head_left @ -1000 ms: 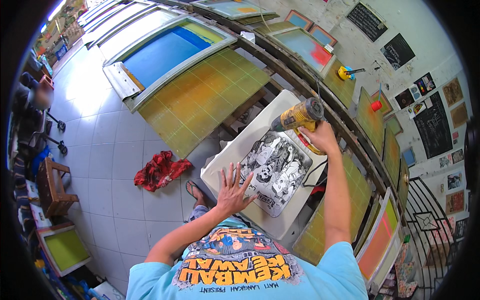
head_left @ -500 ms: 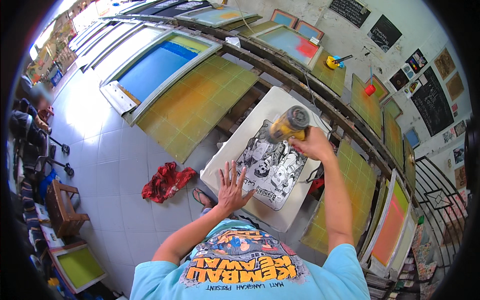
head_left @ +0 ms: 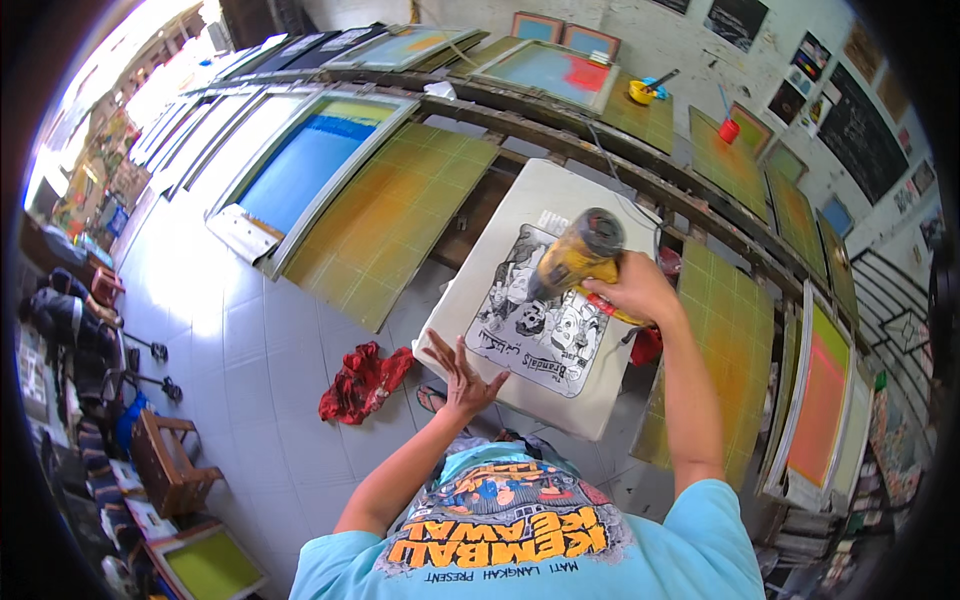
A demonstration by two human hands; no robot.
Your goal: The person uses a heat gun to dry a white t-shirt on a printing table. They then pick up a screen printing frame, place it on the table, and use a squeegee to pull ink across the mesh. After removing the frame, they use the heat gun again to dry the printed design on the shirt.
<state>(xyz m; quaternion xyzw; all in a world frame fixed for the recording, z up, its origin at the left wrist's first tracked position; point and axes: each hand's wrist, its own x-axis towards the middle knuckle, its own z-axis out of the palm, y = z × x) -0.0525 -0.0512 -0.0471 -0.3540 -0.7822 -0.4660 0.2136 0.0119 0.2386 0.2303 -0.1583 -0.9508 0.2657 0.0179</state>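
A yellow and black heat gun [head_left: 575,255] is gripped in my right hand [head_left: 640,288], its nozzle pointing down over the far left part of a print. That black-and-white print [head_left: 545,350] lies on a cream shirt [head_left: 520,200] spread flat over a board, with figures and lettering in it. At the board's near left edge is my left hand [head_left: 462,378], fingers spread and holding nothing. Its thumb reaches toward the print's near corner; whether the palm presses on the cloth I cannot tell. The heat gun hides part of the print.
Green-yellow printing boards [head_left: 400,215] flank the shirt's board, beside a framed screen with blue mesh [head_left: 320,150]. A red cloth [head_left: 365,385] lies on the tiled floor. A cable [head_left: 610,160] runs over the rails behind. A wooden stool [head_left: 175,465] stands at left.
The whole view has shifted. My left hand has turned more edge-on and drawn back toward the board's edge. The heat gun now tilts more steeply, still over the print in my right hand.
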